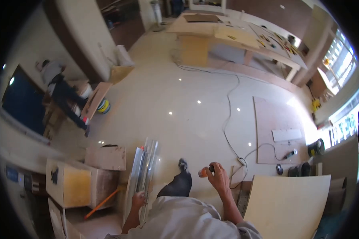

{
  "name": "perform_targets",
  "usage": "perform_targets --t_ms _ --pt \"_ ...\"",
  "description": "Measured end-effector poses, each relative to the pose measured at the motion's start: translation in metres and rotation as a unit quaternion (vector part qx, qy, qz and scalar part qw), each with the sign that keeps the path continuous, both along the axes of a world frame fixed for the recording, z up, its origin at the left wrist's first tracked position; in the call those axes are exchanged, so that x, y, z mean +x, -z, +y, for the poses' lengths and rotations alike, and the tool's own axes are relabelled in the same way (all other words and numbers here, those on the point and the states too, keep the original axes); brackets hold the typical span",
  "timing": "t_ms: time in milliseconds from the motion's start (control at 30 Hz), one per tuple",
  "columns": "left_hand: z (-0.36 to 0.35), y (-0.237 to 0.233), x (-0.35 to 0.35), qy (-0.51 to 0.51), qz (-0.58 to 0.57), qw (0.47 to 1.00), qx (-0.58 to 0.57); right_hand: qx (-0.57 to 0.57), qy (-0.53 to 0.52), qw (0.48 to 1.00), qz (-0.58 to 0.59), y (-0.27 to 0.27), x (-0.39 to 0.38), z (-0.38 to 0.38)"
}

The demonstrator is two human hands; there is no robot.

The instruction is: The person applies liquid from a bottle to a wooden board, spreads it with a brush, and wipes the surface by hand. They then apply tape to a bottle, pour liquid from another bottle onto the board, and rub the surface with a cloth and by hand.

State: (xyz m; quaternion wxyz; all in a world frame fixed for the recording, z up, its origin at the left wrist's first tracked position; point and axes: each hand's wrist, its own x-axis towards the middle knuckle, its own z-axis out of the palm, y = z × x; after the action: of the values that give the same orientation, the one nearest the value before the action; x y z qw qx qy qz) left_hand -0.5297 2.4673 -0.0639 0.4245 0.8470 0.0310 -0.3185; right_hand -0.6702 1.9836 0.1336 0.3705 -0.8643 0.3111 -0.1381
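Observation:
My left hand (138, 198) is closed at the edge of several long silver metal profiles (141, 169), which run forward beside my left leg. In my right hand (219, 179), raised in front of me, is a small orange-and-black object (204, 172) gripped between thumb and fingers; its kind I cannot tell. One dark-trousered leg (176, 185) of mine is stretched forward over the glossy floor. To the right of my right arm lies a large pale board (288, 207).
A person (58, 81) bends over at the left near a bucket (103, 106). A long workbench (235, 38) with tools stands at the back. A cable (228, 111) crosses the floor to a power strip (241, 161). Wooden cabinet parts (77, 186) stand at left.

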Motion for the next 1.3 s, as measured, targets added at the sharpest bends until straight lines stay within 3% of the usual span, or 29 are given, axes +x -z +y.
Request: perform_targets --t_ms 67,133,200,233,267,300,433,600,667,733,800,867,900,933,967,1000,1033,1067,1133,1300 --pt "-0.071 -0.008 0.043 -0.009 -0.035 0.999 0.029 -0.007 0.009 1.000 0.015 0.011 0.028 -0.035" --pt "-0.123 0.017 0.101 0.048 -0.049 0.995 0.076 -0.007 0.032 0.999 0.037 0.021 0.050 -0.073" --pt "-0.176 0.053 0.151 0.087 -0.183 0.975 0.094 -0.021 0.063 0.996 0.058 0.016 0.067 -0.118" --pt "-0.206 0.068 0.179 0.100 -0.190 0.975 0.059 -0.063 0.077 0.994 0.049 0.008 0.075 -0.140" --pt "-0.258 0.027 0.202 0.110 -0.156 0.980 0.064 -0.036 0.124 0.990 0.053 -0.009 0.087 -0.159" --pt "-0.298 0.019 0.229 0.147 -0.208 0.965 0.061 -0.048 0.154 0.985 0.058 -0.016 0.097 -0.177" --pt "-0.465 -0.069 0.328 0.202 -0.175 0.963 0.043 -0.070 0.244 0.965 0.062 -0.014 0.138 -0.258" --pt "-0.591 -0.058 0.429 0.239 -0.194 0.951 0.013 -0.065 0.284 0.955 0.051 0.014 0.208 -0.377" --pt "-0.599 -0.015 0.462 0.230 -0.143 0.962 -0.019 -0.047 0.281 0.957 0.059 0.028 0.229 -0.422" --pt "-0.589 0.046 0.496 0.218 -0.054 0.974 0.037 -0.036 0.281 0.958 0.048 0.038 0.263 -0.483" --pt "-0.587 0.047 0.497 0.107 0.079 0.988 0.080 -0.041 0.274 0.959 0.052 0.035 0.294 -0.536" --pt "-0.583 0.052 0.507 0.137 0.114 0.979 0.095 -0.049 0.264 0.962 0.058 0.030 0.330 -0.595" --pt "-0.577 0.063 0.514 0.275 0.023 0.960 0.041 -0.046 0.246 0.967 0.052 0.029 0.347 -0.626" --pt "-0.573 0.071 0.520 0.424 -0.166 0.890 -0.020 -0.048 0.236 0.969 0.047 0.027 0.367 -0.654" --pt "-0.576 0.077 0.524 0.466 -0.292 0.834 -0.053 -0.051 0.223 0.973 0.044 0.021 0.386 -0.682" --pt "-0.594 0.070 0.522 0.418 -0.167 0.893 -0.016 -0.056 0.208 0.976 0.042 0.013 0.407 -0.710" --pt "-0.619 0.063 0.521 0.293 0.002 0.955 0.048 -0.066 0.195 0.978 0.038 0.004 0.424 -0.732" --pt "-0.646 0.056 0.522 0.190 0.098 0.972 0.097 -0.074 0.183 0.980 0.036 -0.004 0.444 -0.755" --pt "-0.702 0.052 0.533 0.132 0.136 0.976 0.108 -0.104 0.163 0.981 0.029 -0.014 0.485 -0.805" --pt "-0.840 0.064 0.600 0.135 0.152 0.975 0.095 -0.126 0.159 0.979 0.007 -0.035 0.576 -0.916"
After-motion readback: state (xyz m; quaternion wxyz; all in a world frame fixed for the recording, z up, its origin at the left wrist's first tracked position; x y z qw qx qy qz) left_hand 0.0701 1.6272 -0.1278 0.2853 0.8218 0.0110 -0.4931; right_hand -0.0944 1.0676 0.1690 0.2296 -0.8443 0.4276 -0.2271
